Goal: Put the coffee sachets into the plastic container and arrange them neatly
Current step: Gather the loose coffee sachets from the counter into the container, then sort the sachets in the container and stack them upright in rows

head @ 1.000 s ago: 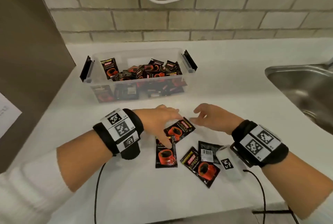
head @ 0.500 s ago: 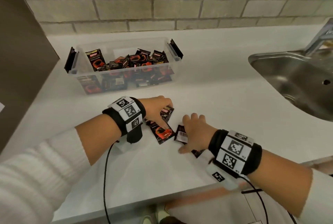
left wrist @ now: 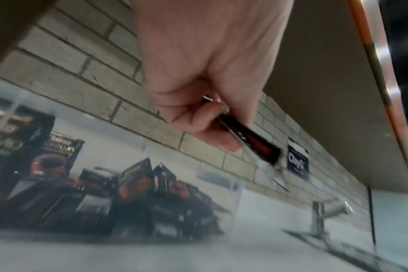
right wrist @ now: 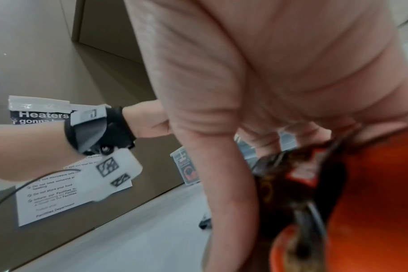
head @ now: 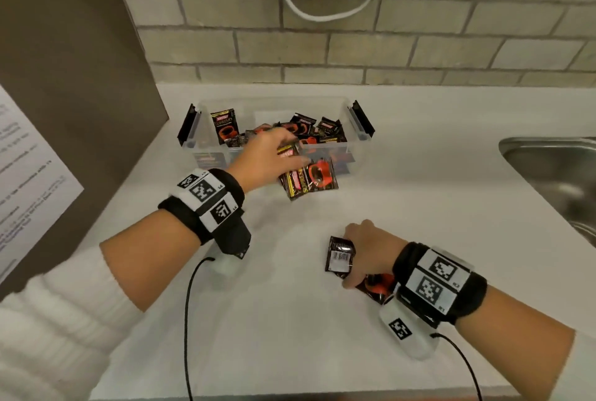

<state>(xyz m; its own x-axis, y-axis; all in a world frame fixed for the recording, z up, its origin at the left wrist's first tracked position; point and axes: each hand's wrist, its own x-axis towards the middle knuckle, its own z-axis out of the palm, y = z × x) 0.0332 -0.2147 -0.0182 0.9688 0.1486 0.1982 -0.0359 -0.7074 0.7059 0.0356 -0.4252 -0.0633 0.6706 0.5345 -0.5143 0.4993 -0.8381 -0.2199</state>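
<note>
Whereas half a second ago both hands worked low over the loose packets on the counter, in the head view the left hand point(head: 264, 158) has now risen to the near wall of the plastic container point(head: 351, 116), gripping a small sheaf of coffee sachets point(head: 309, 176) that hangs in front of that wall, not yet over the rim. The right hand point(head: 371, 250) is still down on the white counter point(head: 290, 320), its fingers curled over the last sachets point(head: 338, 258) lying there, one showing its barcode, another poking out under the wrist. The sachets already in the container lie jumbled.

From the left wrist, the thumb and fingers point(left wrist: 205, 127) pinch the sheaf edge-on, with the container's heaped sachets blurred behind.

From the right wrist, fingers point(right wrist: 228, 174) press down onto an orange-printed sachet point(right wrist: 361, 184) close to the lens; I judge them clasped on it, though a firm hold cannot be confirmed.

So the transfer is underway: one batch is about to drop in, a final pickup follows, and the tidying remains.
</note>
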